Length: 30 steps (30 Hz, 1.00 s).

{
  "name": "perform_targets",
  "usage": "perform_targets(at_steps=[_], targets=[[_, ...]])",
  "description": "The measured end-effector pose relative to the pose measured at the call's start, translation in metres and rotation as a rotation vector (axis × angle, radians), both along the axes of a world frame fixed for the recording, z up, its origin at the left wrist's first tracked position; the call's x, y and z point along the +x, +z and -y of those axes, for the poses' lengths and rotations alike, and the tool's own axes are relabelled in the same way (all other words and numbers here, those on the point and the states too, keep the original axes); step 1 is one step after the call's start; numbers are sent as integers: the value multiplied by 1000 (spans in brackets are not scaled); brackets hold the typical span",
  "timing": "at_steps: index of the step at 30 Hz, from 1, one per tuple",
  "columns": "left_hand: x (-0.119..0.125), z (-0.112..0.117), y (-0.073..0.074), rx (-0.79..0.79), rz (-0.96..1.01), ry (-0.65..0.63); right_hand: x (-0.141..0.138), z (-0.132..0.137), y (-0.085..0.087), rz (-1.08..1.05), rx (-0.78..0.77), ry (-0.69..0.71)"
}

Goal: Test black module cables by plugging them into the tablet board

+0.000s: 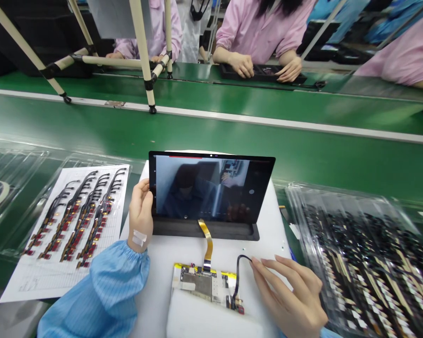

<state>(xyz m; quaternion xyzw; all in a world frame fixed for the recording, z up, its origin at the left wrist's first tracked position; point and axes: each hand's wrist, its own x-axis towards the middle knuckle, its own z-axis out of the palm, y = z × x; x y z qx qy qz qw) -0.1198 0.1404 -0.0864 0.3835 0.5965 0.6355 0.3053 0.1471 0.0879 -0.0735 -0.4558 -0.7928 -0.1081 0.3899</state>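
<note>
In the head view, our left hand (140, 216) is holding the screen (207, 190) by its left edge, and our right hand (292, 291) pinches a black cable (237, 277) running from the circuit board (201, 284) in front. A ribbon (207, 240) spans the gap; green table (211, 134) stretches behind. Paper (21, 277) sits left, plastic tray (298, 206) right.

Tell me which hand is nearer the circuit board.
Right. The right hand is just to the right of the circuit board, at the end of the black cable. The left hand is farther off, beyond it to the left, gripping the left edge of the screen.
</note>
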Motion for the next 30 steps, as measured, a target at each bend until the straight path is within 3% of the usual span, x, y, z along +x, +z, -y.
perform_targets(at_steps=[30], targets=[[2, 0, 2, 20, 9, -13, 3, 1, -3, 13, -15, -5]])
